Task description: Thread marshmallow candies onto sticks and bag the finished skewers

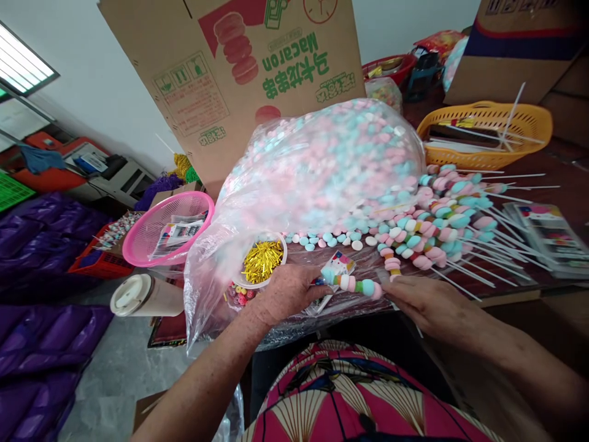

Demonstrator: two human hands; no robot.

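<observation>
A marshmallow skewer in pink, blue, white and green lies across the space between my hands. My left hand is closed round its left end, beside a small printed plastic bag. At the skewer's pink right end, the fingers of my right hand are pressed together; what they pinch is hidden. Just beyond my left hand stands a white bowl of gold twist ties. More marshmallow skewers, their white sticks pointing right, are piled past my right hand.
A big clear bag of marshmallows fills the table's middle, in front of a cardboard box. Left are a pink basket and a lidded cup. Right are a yellow basket of sticks and stacked printed bags.
</observation>
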